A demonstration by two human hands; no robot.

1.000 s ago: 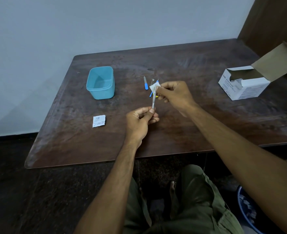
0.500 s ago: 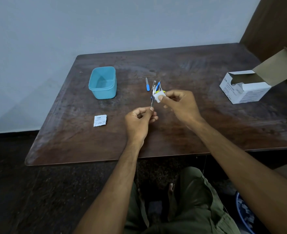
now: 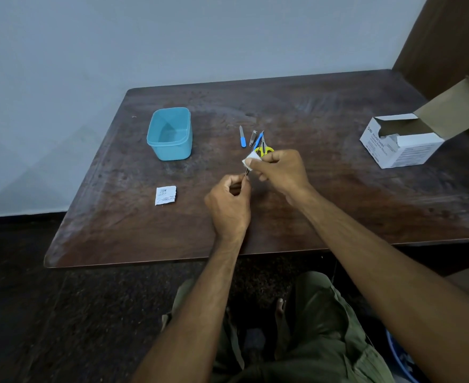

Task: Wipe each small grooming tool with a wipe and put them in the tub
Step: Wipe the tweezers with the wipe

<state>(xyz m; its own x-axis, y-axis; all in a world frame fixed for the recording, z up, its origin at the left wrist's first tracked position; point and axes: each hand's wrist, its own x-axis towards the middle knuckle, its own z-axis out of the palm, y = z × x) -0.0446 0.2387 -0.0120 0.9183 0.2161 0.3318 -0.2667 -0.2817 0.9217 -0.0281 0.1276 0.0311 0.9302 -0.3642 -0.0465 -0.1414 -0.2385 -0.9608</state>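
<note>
Centrally, dark wooden surface (image 3: 310, 205) against pale wall (image 3: 172, 37); left hand (image 3: 229, 207) fingers pinching tool (image 3: 246, 172), right hand (image 3: 279, 172) fingers clamping wipe (image 3: 251, 159).

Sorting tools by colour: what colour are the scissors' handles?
Yellow scissors' handles, seen in the head view beside the right hand.

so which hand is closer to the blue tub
Left. The left hand sits below and to the right of the tub, pinching a thin tool's end. The right hand, holding the wipe, is farther right, by the scissors.
</note>
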